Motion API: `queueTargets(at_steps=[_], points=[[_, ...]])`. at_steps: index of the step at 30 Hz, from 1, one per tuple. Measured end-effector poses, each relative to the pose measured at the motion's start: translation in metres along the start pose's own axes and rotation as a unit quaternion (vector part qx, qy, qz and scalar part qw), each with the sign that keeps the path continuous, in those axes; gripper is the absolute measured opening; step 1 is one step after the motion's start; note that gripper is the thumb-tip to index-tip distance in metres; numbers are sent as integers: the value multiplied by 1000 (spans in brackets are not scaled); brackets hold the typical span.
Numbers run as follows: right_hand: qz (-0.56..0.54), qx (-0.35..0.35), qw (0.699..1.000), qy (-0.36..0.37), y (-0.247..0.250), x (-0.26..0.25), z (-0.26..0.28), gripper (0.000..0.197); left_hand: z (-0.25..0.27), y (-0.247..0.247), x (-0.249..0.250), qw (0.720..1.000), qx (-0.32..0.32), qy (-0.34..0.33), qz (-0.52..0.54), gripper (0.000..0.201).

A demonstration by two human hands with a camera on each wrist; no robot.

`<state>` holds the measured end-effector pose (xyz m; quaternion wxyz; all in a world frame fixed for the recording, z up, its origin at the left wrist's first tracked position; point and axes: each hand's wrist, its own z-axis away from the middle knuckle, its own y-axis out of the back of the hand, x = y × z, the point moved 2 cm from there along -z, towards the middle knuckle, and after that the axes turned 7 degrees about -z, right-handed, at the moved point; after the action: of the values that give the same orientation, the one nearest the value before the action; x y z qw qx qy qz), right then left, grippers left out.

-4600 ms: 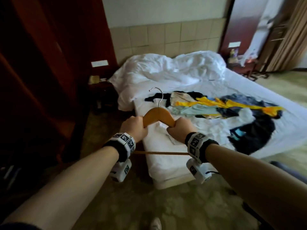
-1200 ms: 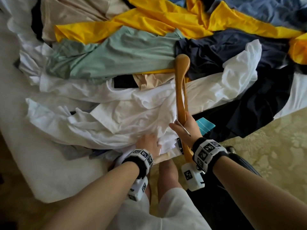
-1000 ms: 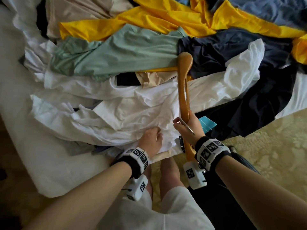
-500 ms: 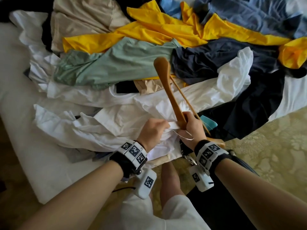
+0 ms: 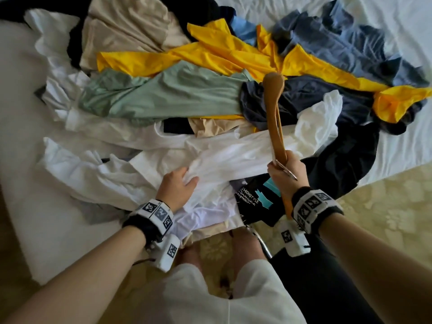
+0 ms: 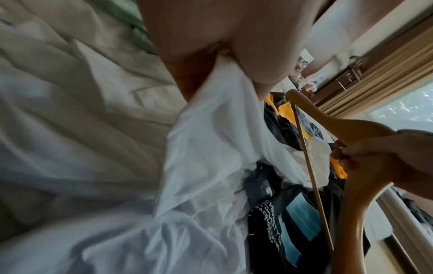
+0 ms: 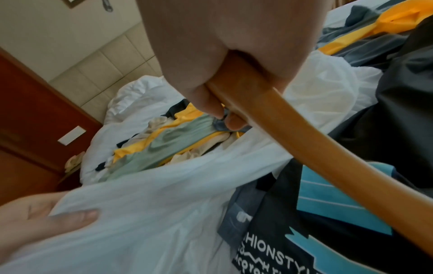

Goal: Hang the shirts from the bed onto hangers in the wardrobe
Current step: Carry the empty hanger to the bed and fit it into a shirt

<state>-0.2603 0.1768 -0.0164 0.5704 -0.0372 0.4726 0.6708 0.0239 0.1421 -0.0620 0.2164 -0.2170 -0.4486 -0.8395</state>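
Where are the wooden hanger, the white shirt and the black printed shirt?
wooden hanger (image 5: 275, 127), head view, on its upper arm.
white shirt (image 5: 229, 157), head view, on the lifted fold.
black printed shirt (image 7: 276, 237), right wrist view, beside the white lettering.

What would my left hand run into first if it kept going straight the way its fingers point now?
Probably more of the crumpled white cotton shirt that the left hand already holds in its grip. Beyond that, roughly in line, lies the pale green shirt, though depth across the heap is hard to judge.
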Motion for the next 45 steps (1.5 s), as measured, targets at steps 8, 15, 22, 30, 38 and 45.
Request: queueTargets(at_steps=[8, 15, 22, 30, 38, 45], points=[[37, -118, 990, 61, -26, 0, -26, 20, 19, -40, 4, 988, 149, 10, -44, 47], [60, -177, 978, 98, -22, 7, -47, 26, 21, -85, 59, 951, 198, -170, -169, 38], [57, -197, 971, 119, -23, 9, -53, 20, 22, -149, 77, 955, -41, -223, -190, 15], [35, -185, 971, 148, -38, 20, -59, 16, 33, -262, 55, 865, -126, -303, -380, 81], [-25, -196, 963, 185, -37, 25, -68, 8, 14, -289, 48, 875, 122, -402, -242, 16], [12, -193, 950, 245, -35, 38, -42, 7, 35, -285, 54, 875, 307, -346, -142, 17]])
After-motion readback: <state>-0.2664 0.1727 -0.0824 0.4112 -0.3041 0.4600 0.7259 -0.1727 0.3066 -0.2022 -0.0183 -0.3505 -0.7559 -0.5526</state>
